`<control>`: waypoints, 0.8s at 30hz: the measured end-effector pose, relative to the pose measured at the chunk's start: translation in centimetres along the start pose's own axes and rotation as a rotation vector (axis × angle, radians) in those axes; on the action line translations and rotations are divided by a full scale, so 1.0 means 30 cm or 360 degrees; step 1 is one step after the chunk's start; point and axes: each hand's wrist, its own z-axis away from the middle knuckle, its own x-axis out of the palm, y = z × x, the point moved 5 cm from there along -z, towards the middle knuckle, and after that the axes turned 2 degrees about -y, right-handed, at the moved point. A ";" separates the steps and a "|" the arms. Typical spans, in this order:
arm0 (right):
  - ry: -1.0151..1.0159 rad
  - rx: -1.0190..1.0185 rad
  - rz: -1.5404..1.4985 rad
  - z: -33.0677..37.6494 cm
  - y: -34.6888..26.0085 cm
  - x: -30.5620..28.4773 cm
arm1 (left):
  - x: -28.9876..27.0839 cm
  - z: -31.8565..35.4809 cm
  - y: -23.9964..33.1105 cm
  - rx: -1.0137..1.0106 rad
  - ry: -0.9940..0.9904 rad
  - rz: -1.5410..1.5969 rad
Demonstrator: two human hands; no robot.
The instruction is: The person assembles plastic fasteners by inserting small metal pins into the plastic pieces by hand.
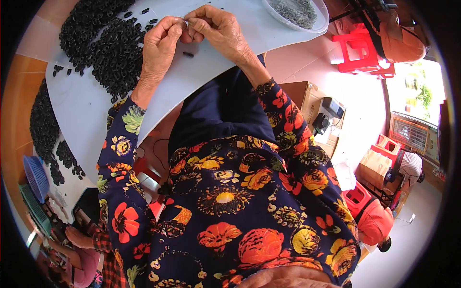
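Observation:
My left hand (161,50) and my right hand (218,32) meet fingertip to fingertip above the pale table (168,103). Both are closed in a pinch. Whatever they hold is very small and mostly hidden by the fingers. Just left of my left hand lies a large heap of small black oval pieces with holes (115,57). One loose black piece (188,54) rests on the table below my fingertips. Beyond my right hand stands a clear round tub (322,19) of small silvery metal parts (297,13).
Another heap of black pieces (42,122) lies at the left, near a blue basket (36,177) and a green basket (36,211). Right of my lap is an open cardboard box (293,93). Red stools (357,48) and other people are around the room.

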 end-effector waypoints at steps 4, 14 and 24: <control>0.0005 -0.0056 0.0102 0.014 -0.018 0.015 | -0.002 0.012 0.002 -0.0066 0.0082 -0.0176; -0.0294 -0.0066 0.0569 0.077 -0.084 0.032 | 0.004 -0.010 0.008 -0.0256 0.0152 0.0263; -0.0783 -0.0453 0.1252 0.165 -0.120 0.176 | -0.001 -0.032 -0.029 -0.0243 -0.0004 0.0054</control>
